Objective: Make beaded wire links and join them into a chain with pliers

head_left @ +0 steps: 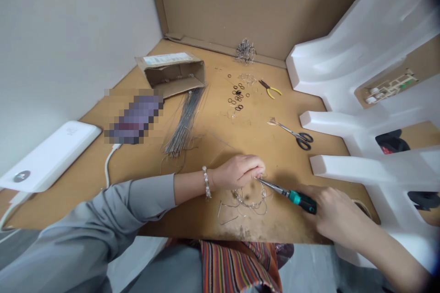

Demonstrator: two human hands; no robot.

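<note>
My left hand (240, 171) is closed in a pinch on a beaded wire ring (250, 204), a loop of thin wire with clear beads that hangs below the fingers near the table's front edge. In my right hand (332, 210) are needle-nose pliers (302, 202) with green and black handles. Their long jaws point left, and the tip meets the wire at my left fingertips. Whether the jaws grip the wire is too small to tell. Cut wire pieces (229, 220) lie just left of the ring.
Behind my left hand lies a bundle of grey wires (182, 128) beside an open cardboard box (175, 75). Farther back are dark rings (238, 97), yellow-handled pliers (270, 89), scissors (295, 134) and a wire tangle (245, 50). White foam (337, 165) borders the right; a power bank (51, 153) sits left.
</note>
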